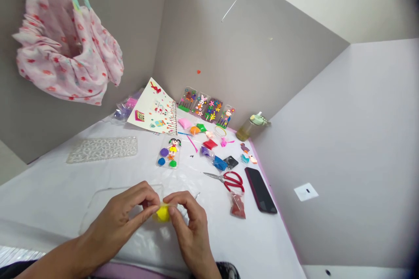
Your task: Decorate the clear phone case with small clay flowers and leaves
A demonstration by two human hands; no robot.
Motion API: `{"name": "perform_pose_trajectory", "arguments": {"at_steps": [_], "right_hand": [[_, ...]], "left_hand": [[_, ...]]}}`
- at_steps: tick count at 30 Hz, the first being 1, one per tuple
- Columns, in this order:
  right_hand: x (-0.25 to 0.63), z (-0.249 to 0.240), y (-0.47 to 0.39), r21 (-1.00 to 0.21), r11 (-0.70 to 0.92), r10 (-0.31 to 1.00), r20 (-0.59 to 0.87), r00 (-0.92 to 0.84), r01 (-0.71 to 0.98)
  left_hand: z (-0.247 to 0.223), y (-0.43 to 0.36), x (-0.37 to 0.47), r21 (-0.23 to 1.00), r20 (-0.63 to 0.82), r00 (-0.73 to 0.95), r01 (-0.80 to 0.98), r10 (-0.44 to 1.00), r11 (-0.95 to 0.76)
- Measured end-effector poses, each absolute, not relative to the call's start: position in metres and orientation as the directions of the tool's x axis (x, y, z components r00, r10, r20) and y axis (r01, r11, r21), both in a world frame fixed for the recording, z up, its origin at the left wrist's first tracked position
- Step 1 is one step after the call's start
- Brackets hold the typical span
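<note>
Left hand (122,216) and right hand (193,222) close together, fingertips clamped on a yellow clay packet (163,214) between them. Beyond the hands, a clear panel (167,144) bears a finished-looking doll figure (173,146) and three round lumps — work apparently partway, the yellow yet unused there — though what remains cannot be told.

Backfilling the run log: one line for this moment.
left hand: pinching yellow packet | right hand: pinching same packet | scissors: on table, untouched | phone: beside scissors
</note>
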State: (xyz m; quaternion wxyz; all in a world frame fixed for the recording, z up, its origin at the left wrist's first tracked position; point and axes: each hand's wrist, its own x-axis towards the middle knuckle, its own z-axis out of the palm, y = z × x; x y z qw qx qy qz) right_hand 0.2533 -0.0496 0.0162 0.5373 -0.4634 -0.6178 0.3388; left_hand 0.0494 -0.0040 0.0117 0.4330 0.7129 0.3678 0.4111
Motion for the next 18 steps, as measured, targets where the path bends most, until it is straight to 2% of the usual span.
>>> {"name": "perform_pose_trajectory", "arguments": {"at_steps": [6, 11, 18], "right_hand": [[0.254, 0.017, -0.050, -0.897, 0.369, 0.925, 0.381, 0.001, 0.244], [0.254, 0.019, -0.050, -0.878, 0.399, 0.909, 0.416, 0.011, 0.264], [0.253, 0.019, -0.051, -0.847, 0.435, 0.894, 0.448, -0.031, 0.304]], "left_hand": [[0.008, -0.003, 0.048, 0.897, 0.269, 0.421, 0.218, 0.866, -0.384], [0.006, -0.002, 0.048, 0.913, 0.257, 0.435, 0.182, 0.863, -0.364], [-0.006, 0.001, 0.050, 0.851, 0.436, 0.443, 0.081, 0.784, -0.519]]}}
